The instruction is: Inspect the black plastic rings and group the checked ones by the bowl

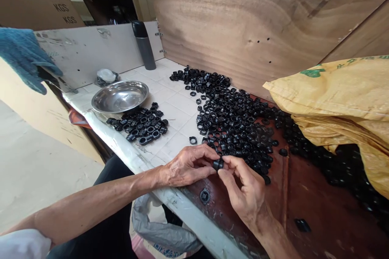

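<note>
Between my two hands is a small black plastic ring-shaped part (218,164), held just above the table near its front edge. My left hand (190,164) pinches it from the left with thumb and forefinger. From the right, my right hand (244,182) grips it with thumb and fingertips. Whether it is one piece or two fitted together I cannot tell. Just behind the hands lies a large pile of black plastic rings (231,117). A smaller heap of black rings (146,123) lies to the left. One round black piece (204,196) rests on the brown surface near me.
A steel bowl (120,96) stands beside the smaller heap, with a dark flask (145,48) behind. At the right, a yellow woven sack (334,97) spills black parts. A wooden board (243,20) closes off the back. Below the table edge hangs an open grey bag (161,226).
</note>
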